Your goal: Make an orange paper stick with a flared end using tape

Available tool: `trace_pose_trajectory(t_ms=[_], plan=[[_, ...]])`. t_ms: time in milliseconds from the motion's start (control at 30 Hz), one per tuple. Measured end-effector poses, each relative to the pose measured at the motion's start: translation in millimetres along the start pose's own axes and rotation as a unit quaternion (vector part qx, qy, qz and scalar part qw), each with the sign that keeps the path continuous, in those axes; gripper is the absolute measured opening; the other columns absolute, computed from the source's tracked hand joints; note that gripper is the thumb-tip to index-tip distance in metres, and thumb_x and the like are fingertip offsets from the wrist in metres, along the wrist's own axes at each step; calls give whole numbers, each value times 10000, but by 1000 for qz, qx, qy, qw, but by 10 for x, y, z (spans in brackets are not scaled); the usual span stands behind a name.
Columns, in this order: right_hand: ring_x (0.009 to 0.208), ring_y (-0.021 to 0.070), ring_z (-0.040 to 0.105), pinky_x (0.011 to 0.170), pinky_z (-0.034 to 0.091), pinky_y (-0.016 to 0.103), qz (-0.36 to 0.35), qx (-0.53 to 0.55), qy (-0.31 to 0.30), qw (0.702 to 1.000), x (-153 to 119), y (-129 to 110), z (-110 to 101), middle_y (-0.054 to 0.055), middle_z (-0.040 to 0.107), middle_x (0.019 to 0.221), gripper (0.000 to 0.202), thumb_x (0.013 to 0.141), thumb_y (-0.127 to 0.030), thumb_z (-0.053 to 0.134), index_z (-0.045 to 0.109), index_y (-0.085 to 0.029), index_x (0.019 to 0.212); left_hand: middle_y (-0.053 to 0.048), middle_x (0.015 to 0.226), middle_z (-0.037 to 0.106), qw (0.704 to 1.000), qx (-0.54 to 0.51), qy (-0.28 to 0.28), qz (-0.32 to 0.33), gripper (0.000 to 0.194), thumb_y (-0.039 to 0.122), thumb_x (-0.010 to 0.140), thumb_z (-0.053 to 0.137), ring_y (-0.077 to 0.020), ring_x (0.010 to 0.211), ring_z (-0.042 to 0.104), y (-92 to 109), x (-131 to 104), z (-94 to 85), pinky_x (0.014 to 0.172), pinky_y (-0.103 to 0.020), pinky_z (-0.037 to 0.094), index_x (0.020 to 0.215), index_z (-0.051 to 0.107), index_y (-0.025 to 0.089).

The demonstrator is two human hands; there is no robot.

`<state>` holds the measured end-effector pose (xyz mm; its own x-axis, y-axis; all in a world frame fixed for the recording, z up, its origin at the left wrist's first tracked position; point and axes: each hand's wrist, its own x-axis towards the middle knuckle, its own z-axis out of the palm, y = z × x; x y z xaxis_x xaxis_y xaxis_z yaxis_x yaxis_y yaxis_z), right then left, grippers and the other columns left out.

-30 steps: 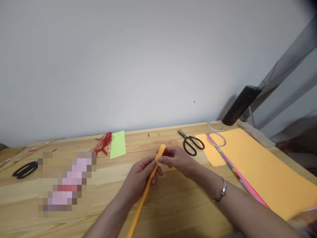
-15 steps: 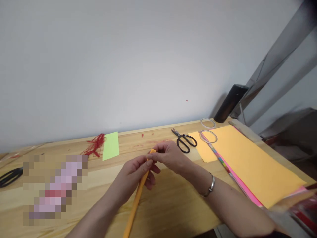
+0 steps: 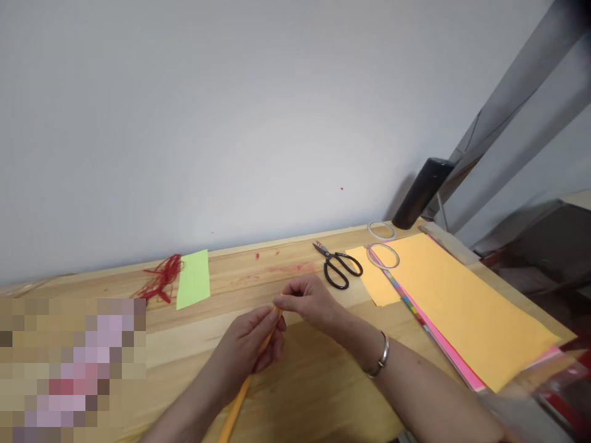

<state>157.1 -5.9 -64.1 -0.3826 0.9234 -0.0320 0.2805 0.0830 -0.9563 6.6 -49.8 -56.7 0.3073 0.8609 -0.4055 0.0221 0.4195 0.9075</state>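
Observation:
A narrow orange paper strip [image 3: 239,403] runs from the bottom edge up into both hands, above the wooden table. My left hand [image 3: 252,341] is closed around the strip near its upper end, thumb on top. My right hand [image 3: 307,301] pinches the tip of the same strip between thumb and fingers, right beside the left thumb. The fingers cover most of that upper end. Black-handled scissors [image 3: 337,266] lie just beyond my right hand, blades pointing away to the left.
Orange paper sheets [image 3: 462,295] over pink ones lie on the right, with two tape rolls [image 3: 383,256] near them. A black cylinder [image 3: 422,194] leans by the wall. Green paper [image 3: 194,280] and red strings [image 3: 164,277] lie at left, near a blurred-out patch.
The view has shifted slightly, so most things on the table sit further left. My fingers have closed over the strip's upper end, which showed more before.

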Motion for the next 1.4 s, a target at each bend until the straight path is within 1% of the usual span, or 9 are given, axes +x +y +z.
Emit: trace_pose_trajectory(t_ms=[200,267,400,533,800,900,1033,1233,1400], plan=[[962,231,540,824,397,325,18,-201,159,966,41,-98,-598,112,620,962,236,876,-332,475,623,-150,888,-56,616,656,997,-70,16,1,315,441,780,592,-42,349,393,-26,41,-98,362,-179,215,786,634,129],[1062,261,517,858,392,340,175,-474,200,839,-6,-77,-949,139,610,1044,216,866,-301,492,634,-162,951,-87,673,686,995,-92,31,-5,296,400,759,625,-41,366,413,-26,57,-128,376,-179,252,806,650,109],[1085,362,504,818,412,424,284,-516,213,780,-137,153,-1440,243,608,1022,329,877,-313,470,652,-55,969,-114,716,707,990,-126,64,3,291,355,743,651,-49,404,447,-2,70,-172,396,-175,291,874,656,95],[1074,372,510,795,424,441,330,-516,221,759,-194,430,-1524,280,585,1068,549,934,-435,294,630,-14,1040,-100,712,709,987,-146,69,16,268,324,750,644,-61,415,470,-19,76,-206,382,-169,282,921,632,118],[1025,326,518,789,399,427,201,-544,256,774,-218,240,-1434,209,590,1063,300,907,-284,379,604,-103,989,-87,787,697,989,-139,40,40,176,279,790,612,-32,418,454,43,9,-231,400,-169,277,841,622,111],[854,236,561,737,401,347,18,-435,297,850,-172,-127,-1258,129,628,896,183,880,-251,419,570,-154,842,-64,743,677,989,-127,32,64,173,277,805,595,-20,388,406,207,-4,-212,393,-176,223,821,621,107],[686,151,550,705,413,292,-134,-148,129,971,-27,-537,-848,6,598,682,169,898,-278,400,524,-194,820,-50,726,654,986,-123,36,103,191,287,809,590,-30,404,402,499,-24,-171,395,-188,204,852,637,106],[627,107,475,654,407,262,-152,42,26,987,144,-671,-477,-34,491,646,227,919,-320,392,491,-190,762,39,455,474,979,-106,36,167,229,317,835,558,-38,394,336,847,-112,-108,409,-185,199,809,637,104],[643,98,455,641,384,252,-139,15,15,990,146,-671,-479,-26,524,710,241,929,-340,390,496,-191,773,4,650,601,972,-112,78,191,238,360,815,585,-14,390,327,893,-93,-111,401,-185,188,890,623,137]])
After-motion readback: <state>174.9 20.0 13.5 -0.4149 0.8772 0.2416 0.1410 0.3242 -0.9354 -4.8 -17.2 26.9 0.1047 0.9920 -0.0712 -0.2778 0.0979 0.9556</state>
